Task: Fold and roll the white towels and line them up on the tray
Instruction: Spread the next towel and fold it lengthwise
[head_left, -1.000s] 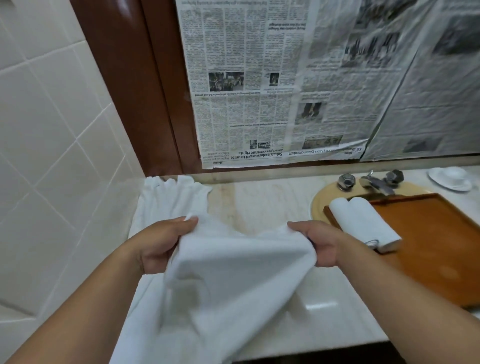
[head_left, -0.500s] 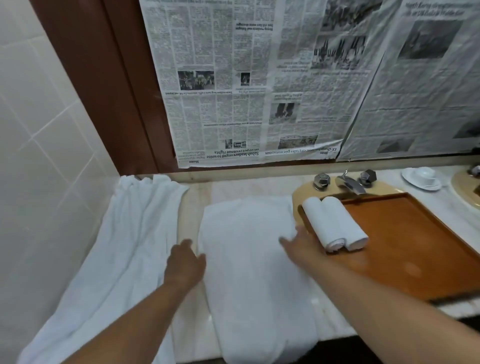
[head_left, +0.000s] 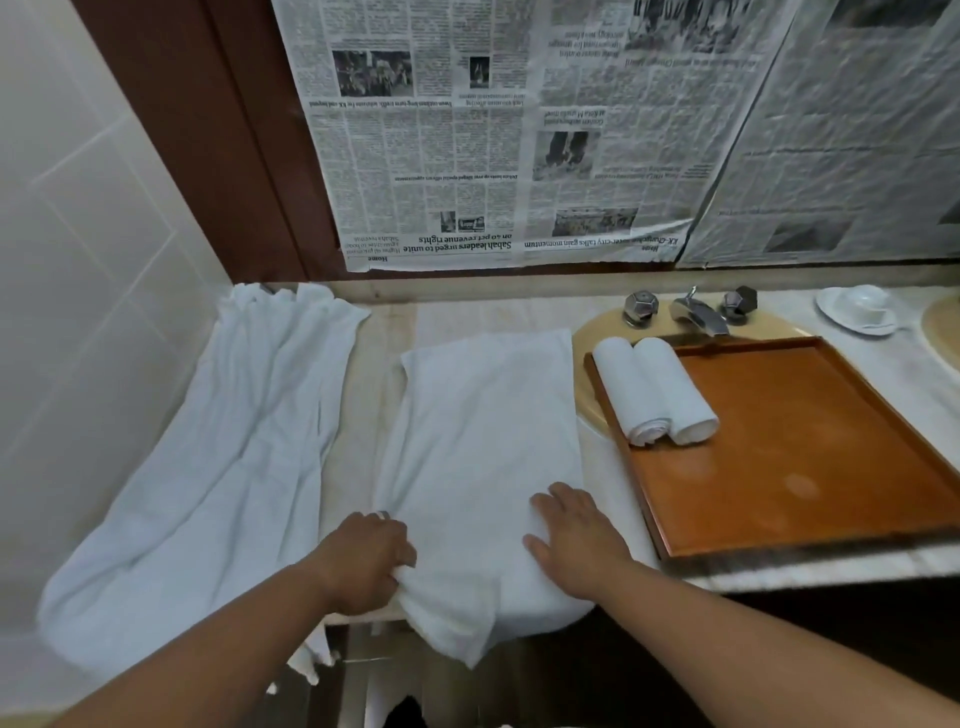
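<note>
Both hands have drawn back to the near end of the flat towel (head_left: 483, 426), which lies on the tabletop (head_left: 384, 332) just left of the tray (head_left: 810, 467). The left hand (head_left: 363, 561) pinches its near-left corner with curled fingers. The right hand (head_left: 576, 540) presses it, fingers straight and close together. Two rolled towels (head_left: 654, 395) sit in the tray's far-left corner.

view: head | faces: forward-down | range: close over counter (head_left: 363, 415) | single view
</note>
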